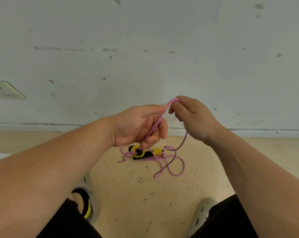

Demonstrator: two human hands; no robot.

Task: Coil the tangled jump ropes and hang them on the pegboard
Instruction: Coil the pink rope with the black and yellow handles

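Jump rope point(155, 122), pink with dark flecks, is pinched at a tight bend between thumb and forefinger of the right hand point(195, 117). From there one strand runs steeply down and left across the palm of the left hand point(140, 126), whose fingers curl round it, to the yellow-and-black handles point(145, 152) below. The other strand drops to loose loops on the tan floor point(145, 194) near the scuffed wall point(145, 57). Both forearms reach forward, hands nearly touching, above a sandal point(86, 203) and a pale clog point(203, 213).
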